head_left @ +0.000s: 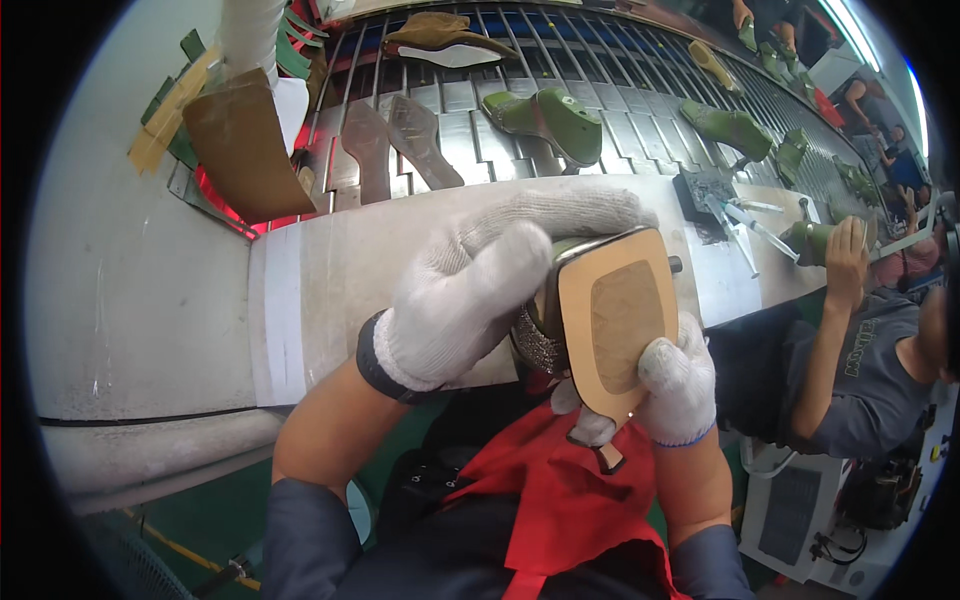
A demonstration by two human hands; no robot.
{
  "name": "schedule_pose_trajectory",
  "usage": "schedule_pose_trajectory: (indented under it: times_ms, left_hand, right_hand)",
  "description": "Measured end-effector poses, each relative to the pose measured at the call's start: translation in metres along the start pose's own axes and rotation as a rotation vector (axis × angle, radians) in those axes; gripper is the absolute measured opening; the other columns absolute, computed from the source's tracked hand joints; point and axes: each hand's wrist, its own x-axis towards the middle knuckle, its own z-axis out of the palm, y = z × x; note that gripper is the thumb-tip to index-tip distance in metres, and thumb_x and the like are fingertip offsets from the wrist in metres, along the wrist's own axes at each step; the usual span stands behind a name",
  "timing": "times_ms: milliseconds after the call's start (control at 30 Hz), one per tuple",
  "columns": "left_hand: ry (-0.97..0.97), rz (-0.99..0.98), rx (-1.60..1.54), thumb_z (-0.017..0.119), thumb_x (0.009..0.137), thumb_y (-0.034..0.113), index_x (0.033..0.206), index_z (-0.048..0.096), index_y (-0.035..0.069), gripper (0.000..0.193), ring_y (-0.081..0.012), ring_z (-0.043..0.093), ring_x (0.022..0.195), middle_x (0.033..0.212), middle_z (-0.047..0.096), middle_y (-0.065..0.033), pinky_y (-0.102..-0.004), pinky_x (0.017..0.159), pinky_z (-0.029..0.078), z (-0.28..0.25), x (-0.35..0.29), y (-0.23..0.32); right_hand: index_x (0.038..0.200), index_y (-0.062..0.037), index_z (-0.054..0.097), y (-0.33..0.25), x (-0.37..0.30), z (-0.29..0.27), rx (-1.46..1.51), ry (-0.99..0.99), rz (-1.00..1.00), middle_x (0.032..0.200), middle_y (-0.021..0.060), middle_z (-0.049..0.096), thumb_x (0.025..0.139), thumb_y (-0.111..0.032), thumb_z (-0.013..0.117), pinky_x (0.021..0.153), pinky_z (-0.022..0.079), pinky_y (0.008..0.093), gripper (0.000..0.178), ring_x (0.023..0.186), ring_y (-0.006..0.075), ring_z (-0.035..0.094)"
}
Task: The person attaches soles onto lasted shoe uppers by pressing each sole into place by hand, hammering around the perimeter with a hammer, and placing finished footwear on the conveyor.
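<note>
We hold a shoe point(538, 342) at the near edge of the pale bench point(335, 300), its tan sole point(620, 325) facing us.
We see the left gloved hand point(470, 285) wrapped around the shoe's upper side, while the right gloved hand point(680, 385) grips lower down, its thumb against the sole's edge; toward the bench's far edge, right of the shoe, we find a dark block point(703, 196) with slim white-and-blue tools point(757, 228) beside it; past that edge, near the near side of the metal conveyor point(472, 150), lie two flat brown sole shapes point(366, 150) and a green last point(552, 118); at the bench's right end, a co-worker's hand point(850, 262) holds another green last point(808, 242).
</note>
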Motion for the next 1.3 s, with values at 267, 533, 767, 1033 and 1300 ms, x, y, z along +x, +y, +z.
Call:
schedule_pose_trajectory:
  times_ms: [267,533,767,1033,1300]
  left_hand:
    - [-0.089,0.0,0.176,0.06,0.113,0.019,0.153,0.059,-0.006,0.047,-0.0236,0.069,0.13,0.145,0.069,-0.0194,-0.0368,0.108,0.056,0.005,-0.005,0.009]
    - [-0.014,0.094,0.427,0.055,0.115,0.028,0.149,0.06,-0.009,0.05,-0.026,0.07,0.128,0.141,0.071,-0.0212,-0.0394,0.11,0.055,0.018,-0.001,0.019]
    - [-0.078,0.017,0.527,0.055,0.116,0.031,0.15,0.061,-0.01,0.054,-0.0297,0.067,0.137,0.145,0.07,-0.0241,-0.0434,0.119,0.051,-0.006,0.028,0.031]
    - [-0.097,0.086,0.665,0.065,0.107,0.025,0.151,0.06,-0.01,0.057,-0.03,0.065,0.14,0.146,0.07,-0.0237,-0.0425,0.122,0.047,-0.005,0.023,0.035]
    - [-0.175,0.198,0.708,0.055,0.109,0.022,0.151,0.057,-0.011,0.053,-0.0343,0.067,0.137,0.145,0.069,-0.0272,-0.0467,0.119,0.051,-0.014,0.004,0.048]
  right_hand:
    - [0.133,0.0176,0.063,0.002,-0.001,-0.004,-0.029,-0.027,-0.019,0.102,0.0305,0.079,0.101,-0.031,0.074,0.067,0.071,0.0429,0.059,0.08,0.0343,0.083]
    - [0.13,0.0165,0.065,-0.001,0.003,0.001,-0.061,-0.064,-0.063,0.099,0.0287,0.079,0.104,-0.032,0.071,0.067,0.071,0.0415,0.056,0.078,0.0318,0.082]
    - [0.127,0.0119,0.068,-0.008,0.017,0.005,-0.054,0.012,-0.078,0.092,0.0217,0.078,0.11,-0.036,0.065,0.058,0.066,0.0341,0.051,0.067,0.0242,0.077]
    - [0.131,0.0101,0.069,-0.011,0.015,0.014,-0.162,0.115,-0.114,0.097,0.021,0.08,0.112,-0.029,0.064,0.065,0.068,0.0353,0.043,0.076,0.0234,0.08]
    - [0.127,0.0121,0.07,0.004,0.006,0.04,-0.215,0.125,-0.165,0.095,0.0191,0.081,0.115,-0.038,0.056,0.067,0.067,0.0329,0.053,0.077,0.0222,0.08]
